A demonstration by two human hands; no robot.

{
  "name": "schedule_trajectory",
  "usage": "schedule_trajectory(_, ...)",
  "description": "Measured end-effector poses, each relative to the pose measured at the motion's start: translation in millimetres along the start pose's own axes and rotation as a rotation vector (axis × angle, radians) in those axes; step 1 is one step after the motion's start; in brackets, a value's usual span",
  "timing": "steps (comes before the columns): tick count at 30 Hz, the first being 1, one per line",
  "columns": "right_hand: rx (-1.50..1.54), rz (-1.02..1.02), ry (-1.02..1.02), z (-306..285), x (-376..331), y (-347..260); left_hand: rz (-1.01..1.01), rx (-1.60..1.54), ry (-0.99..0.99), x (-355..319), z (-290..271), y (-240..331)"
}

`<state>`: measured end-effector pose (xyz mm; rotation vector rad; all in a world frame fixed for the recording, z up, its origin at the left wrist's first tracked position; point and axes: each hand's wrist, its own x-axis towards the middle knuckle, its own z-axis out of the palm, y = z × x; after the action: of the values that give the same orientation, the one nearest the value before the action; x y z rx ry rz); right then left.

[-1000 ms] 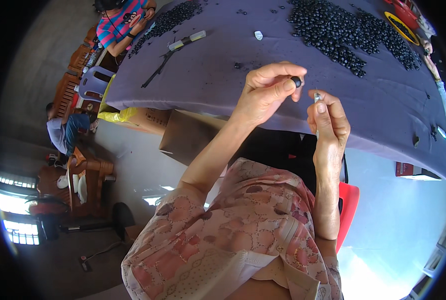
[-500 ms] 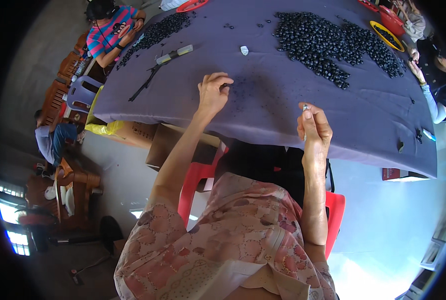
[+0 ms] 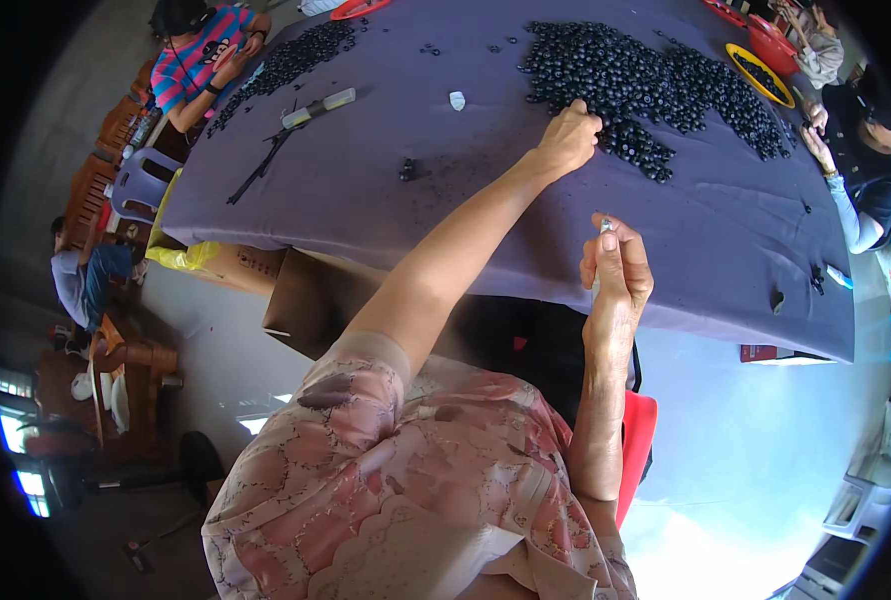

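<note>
Across the dark purple cloth, my left hand (image 3: 569,138) reaches to the near edge of a large heap of small, shiny black round pieces (image 3: 616,75). Its fingers are curled down at the heap, and what they pinch is hidden. Closer to me, my right hand (image 3: 621,268) is raised above the cloth's near edge. Between its thumb and fingers it grips a slim pale tool with a small metallic tip (image 3: 607,227); most of the tool is covered by the hand. A few black pieces (image 3: 408,170) lie left of my left forearm, beside dark crumbs.
A lump of white material (image 3: 457,101) and a clear-and-dark long tool (image 3: 318,108) rest on the cloth. Another black heap (image 3: 291,65) lies far left before a seated person. At right, people work by a yellow tray (image 3: 761,76) and a red basin (image 3: 772,45).
My left hand has swung right and away from me to the heap. Black pieces now lie near where it was. My right hand keeps its grip, nearly still; the whole view has shifted slightly.
</note>
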<state>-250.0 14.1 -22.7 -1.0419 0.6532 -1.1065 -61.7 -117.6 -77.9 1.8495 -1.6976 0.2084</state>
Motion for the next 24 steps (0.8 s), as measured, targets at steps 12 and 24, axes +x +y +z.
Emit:
schedule_trajectory(12, -0.089, -0.158, 0.019, -11, 7, 1, -0.578, -1.642, -0.218, -67, -85, 45)
schedule_trajectory(24, -0.461, -0.473, -0.161, 9, -28, -35, -0.191, -2.074, -0.189, -129, -148, 85)
